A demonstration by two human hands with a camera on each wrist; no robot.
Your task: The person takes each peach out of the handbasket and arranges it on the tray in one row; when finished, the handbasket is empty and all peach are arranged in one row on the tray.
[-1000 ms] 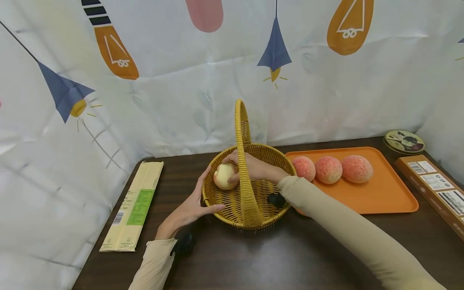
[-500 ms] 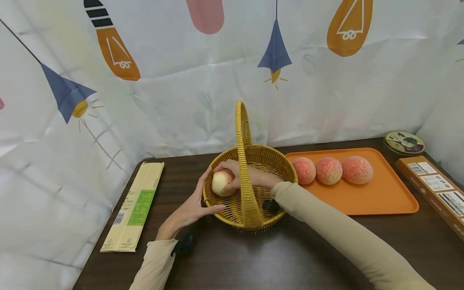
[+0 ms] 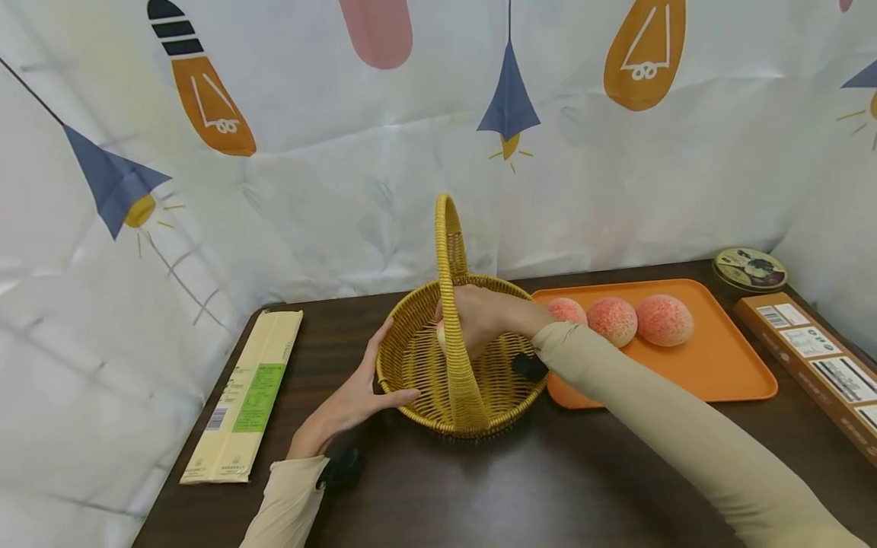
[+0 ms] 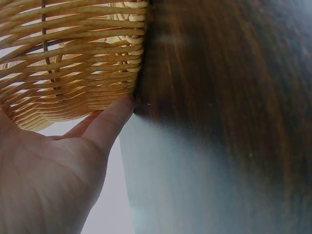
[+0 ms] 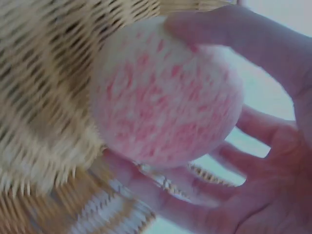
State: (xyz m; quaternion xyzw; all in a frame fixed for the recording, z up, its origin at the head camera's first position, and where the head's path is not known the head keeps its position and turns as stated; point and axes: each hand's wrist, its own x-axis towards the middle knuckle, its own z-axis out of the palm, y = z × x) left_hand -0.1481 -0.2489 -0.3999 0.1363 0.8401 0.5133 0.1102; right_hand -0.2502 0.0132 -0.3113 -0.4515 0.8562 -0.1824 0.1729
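Peach (image 5: 165, 92) in the right hand (image 3: 486, 316): the fingers curl round the pale, pink-speckled fruit and hold it inside the wicker basket (image 3: 411, 358), just behind the upright handle (image 3: 448, 304). From the head view the fruit is almost hidden by the hand and the handle; the right wrist view shows it plainly, gripped between fingers and thumb with the weave close beside it. Whether it touches the basket floor cannot be told.

The left hand (image 3: 352, 399) lies against the outside of the basket on its near-left side, fingers fairly straight, thumb pressed to the wall; the left wrist view shows the thumb (image 4: 112, 122) touching the weave where it meets the dark desk (image 3: 548, 479). It steadies the basket and grips nothing.

Three more peaches (image 3: 613, 321) sit in a row on the orange tray (image 3: 726, 373) just right of the basket. Judging from this, the work looks early: one fruit is in the basket but not yet let go, and three are left on the tray.

A long cream packet (image 3: 243, 396) lies at the left of the desk, a brown box (image 3: 815, 365) and a round tin (image 3: 749, 268) at the right.
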